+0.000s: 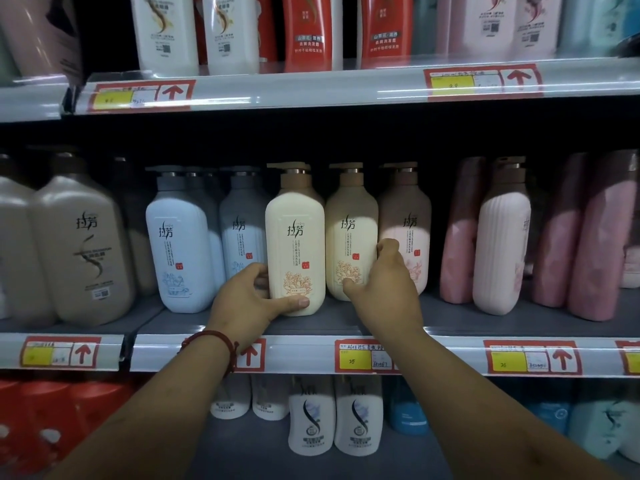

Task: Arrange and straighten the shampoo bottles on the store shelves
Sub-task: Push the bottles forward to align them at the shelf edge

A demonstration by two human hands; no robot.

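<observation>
The top shelf point(311, 88) has a left price tag point(138, 95) and a right price tag point(483, 81) on its front edge. Each is red with a yellow patch and a red arrow pointing up. The middle shelf point(304, 355) edge has a far-left tag point(60, 353), a hand-written tag point(363, 356) marked 25, and a far-right tag point(531, 356).

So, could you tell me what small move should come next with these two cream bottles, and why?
Probably draw the right cream bottle forward with the right hand until level with the left cream bottle, which the left hand grips. Its base sits further back from the shelf edge than its neighbour's.
</observation>
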